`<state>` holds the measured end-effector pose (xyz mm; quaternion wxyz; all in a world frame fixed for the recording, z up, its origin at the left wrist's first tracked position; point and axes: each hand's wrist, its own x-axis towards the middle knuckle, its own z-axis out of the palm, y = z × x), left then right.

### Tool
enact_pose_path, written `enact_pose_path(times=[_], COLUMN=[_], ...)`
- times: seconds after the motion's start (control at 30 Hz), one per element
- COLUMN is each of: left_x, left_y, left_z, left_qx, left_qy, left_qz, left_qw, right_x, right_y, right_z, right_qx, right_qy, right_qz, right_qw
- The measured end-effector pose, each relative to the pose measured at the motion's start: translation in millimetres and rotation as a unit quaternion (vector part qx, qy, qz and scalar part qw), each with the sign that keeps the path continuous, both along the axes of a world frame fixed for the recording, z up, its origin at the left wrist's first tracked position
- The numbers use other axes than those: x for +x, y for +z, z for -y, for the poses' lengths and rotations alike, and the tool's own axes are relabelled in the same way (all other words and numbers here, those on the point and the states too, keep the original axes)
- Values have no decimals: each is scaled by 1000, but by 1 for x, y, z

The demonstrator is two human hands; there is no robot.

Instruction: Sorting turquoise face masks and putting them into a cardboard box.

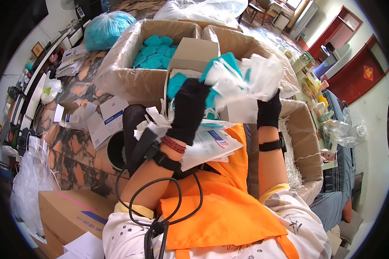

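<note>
My left hand [189, 108], in a black glove, is closed at the edge of a folded teal face mask [222, 64]. White strips blurred by motion partly cover the mask. My right hand [269, 110], also black-gloved, grips a bunch of white plastic wrappers [263, 80]; its fingertips are hidden behind them. Below both hands stands an open cardboard carton [196, 49] with teal masks inside. White printed packets [214, 149] lie across my lap, over the orange apron [212, 207].
Ahead stands a plastic-lined box [112, 80] of teal masks, with another lined box [255, 45] beside it. At my right is a box [304, 146] of white strips. A black bin [116, 151], flattened cartons [108, 121] and a brown carton [69, 216] are on the left.
</note>
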<state>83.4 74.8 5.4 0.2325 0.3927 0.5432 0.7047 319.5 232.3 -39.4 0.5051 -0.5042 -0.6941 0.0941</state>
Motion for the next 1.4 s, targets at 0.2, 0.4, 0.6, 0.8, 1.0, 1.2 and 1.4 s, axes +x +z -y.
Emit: enact_pose_path(times=[0.2, 0.4, 0.6, 0.8, 1.0, 1.2, 1.4], left_x=[-38, -6, 23, 22, 23, 11, 13], left_y=[-19, 35, 26, 3, -16, -31, -44], left_z=[-15, 9, 5, 2, -1, -14, -15], left_qx=[-85, 62, 39, 52, 140, 123, 160], left_qy=[62, 9, -19, -40, -43, -158, -161], left_qz=[-318, -233, -327, -401, -311, -152, -164], left_qw=[942, 970, 944, 914, 939, 968, 960], right_x=[45, 10, -13, -12, -21, -23, -30], right_y=[-29, -7, -6, -18, -16, 7, 22], right_z=[-33, -23, -1, 10, 19, 42, 50], right_qx=[-40, -174, -218, -247, -227, -242, -311], right_qy=[187, 320, 352, 378, 345, 338, 332], right_qz=[-159, -442, -492, -521, -383, -427, -447], right_qw=[969, 820, 766, 724, 826, 803, 770])
